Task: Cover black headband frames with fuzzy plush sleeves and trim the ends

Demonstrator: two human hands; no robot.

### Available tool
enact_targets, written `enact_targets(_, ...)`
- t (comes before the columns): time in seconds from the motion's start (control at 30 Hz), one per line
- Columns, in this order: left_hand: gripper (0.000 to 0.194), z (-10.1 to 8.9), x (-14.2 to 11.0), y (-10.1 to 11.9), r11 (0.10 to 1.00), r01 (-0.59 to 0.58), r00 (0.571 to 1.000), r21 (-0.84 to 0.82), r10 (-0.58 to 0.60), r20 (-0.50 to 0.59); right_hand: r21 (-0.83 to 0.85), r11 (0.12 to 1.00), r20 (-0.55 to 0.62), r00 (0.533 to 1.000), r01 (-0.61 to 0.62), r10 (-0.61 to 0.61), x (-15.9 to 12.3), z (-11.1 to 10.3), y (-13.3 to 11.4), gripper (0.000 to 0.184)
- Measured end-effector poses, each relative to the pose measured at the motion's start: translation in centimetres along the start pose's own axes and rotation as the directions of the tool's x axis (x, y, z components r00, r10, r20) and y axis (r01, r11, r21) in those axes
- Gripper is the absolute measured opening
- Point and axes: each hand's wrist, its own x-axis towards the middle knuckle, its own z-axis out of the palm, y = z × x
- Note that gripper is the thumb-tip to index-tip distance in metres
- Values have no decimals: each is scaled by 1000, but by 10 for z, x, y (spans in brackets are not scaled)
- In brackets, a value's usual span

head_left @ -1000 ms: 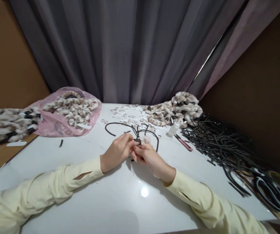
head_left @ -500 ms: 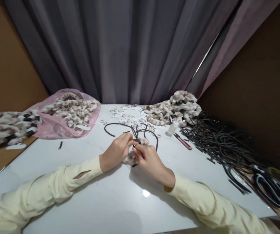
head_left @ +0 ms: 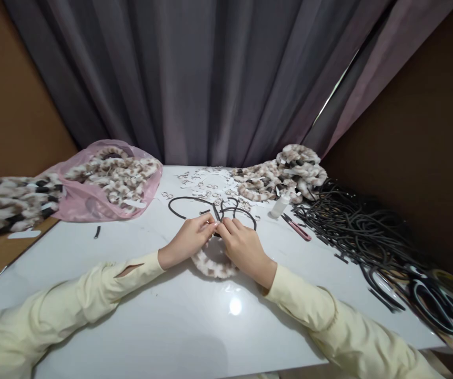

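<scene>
A furry white-and-brown ring [head_left: 212, 267] hangs toward me below my hands, over the white table. My left hand [head_left: 189, 238] is closed in a pinch at the ring's far side. Against its fingertips, my right hand [head_left: 247, 250] is closed too, gripping the ring's right part. A bit of black shows under the fingers; the exact pinch point is hidden. Just beyond the hands lie curved black cords [head_left: 178, 206], and their near ends pass behind my fingers.
At left, a pink plastic bag [head_left: 82, 202] holds furry rings, with more beside it. Small metal rings [head_left: 210, 187] lie at the back. On the right are a furry pile [head_left: 301, 168], a small bottle [head_left: 279, 207], pink-handled snips [head_left: 297, 227], tangled black cords [head_left: 352, 226] and scissors [head_left: 431, 305].
The furry ring has turned so that its loop now shows below my hands. My right hand has rolled over, back upward, and the fingertips of both hands have come together.
</scene>
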Motion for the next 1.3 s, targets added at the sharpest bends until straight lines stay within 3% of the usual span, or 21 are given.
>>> enact_targets(0.1,24,2,-1,-3,995,-17,999,-103,20,26,195,976,59,994,-99,89,1,1,3,24)
enact_targets(0.17,25,4,-3,-4,984,-19,998,-177,28,53,360,914,90,983,-184,162,3,1,4,21)
enact_targets(0.3,21,4,-7,-5,990,-11,995,-137,25,101,681,660,196,948,-317,252,6,1,10,20)
enact_targets(0.5,19,4,-13,-5,988,-94,994,123,87,63,828,360,415,901,-431,123,12,-8,20,26)
enact_targets(0.57,16,5,-14,-7,964,-185,982,193,177,59,832,222,509,859,-509,60,12,-13,21,25)
enact_targets(0.63,12,5,-15,-11,916,-309,951,254,306,56,825,138,547,836,-548,47,12,-16,21,24)
enact_targets(0.73,10,5,-13,-18,798,-499,858,337,511,61,805,110,580,812,-583,61,11,-19,20,23)
enact_targets(0.83,13,4,-11,-23,639,-646,739,417,660,134,779,142,613,789,-611,29,10,-21,22,29)
enact_targets(1.07,24,0,-9,-23,296,-805,509,515,791,341,803,163,595,783,-573,-182,7,-20,31,39)
enact_targets(1.13,26,0,-9,-23,259,-805,507,534,769,390,802,148,597,781,-578,-185,7,-18,31,37)
enact_targets(1.3,25,0,-8,-25,423,-728,638,539,706,307,810,125,583,809,-572,-73,8,-19,29,42)
